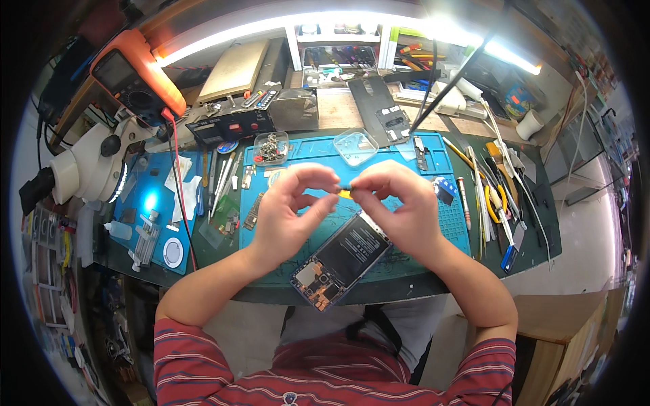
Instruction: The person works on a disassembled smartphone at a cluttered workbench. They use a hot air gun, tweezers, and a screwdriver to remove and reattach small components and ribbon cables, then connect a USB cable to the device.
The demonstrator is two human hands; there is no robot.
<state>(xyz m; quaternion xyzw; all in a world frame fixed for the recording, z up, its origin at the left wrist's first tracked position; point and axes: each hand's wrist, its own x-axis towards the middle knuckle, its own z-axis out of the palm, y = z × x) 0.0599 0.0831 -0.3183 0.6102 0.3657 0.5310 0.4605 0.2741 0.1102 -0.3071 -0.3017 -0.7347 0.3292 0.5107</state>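
Observation:
My left hand (pixel 291 213) and my right hand (pixel 396 203) meet above the blue work mat (pixel 450 233), both pinching a small yellow strip (pixel 345 193) between thumb and fingertips. Below them an opened phone (pixel 342 260) lies face down on the mat, with its black battery and circuit board bare. The phone's lower end reaches the bench's front edge. Most of the strip is hidden by my fingers.
A white microscope (pixel 88 166) stands at the left, an orange multimeter (pixel 135 78) behind it. A round dish of screws (pixel 271 147) and a clear lid (pixel 356 145) sit at the mat's back. Screwdrivers and tweezers (pixel 494 196) lie at the right.

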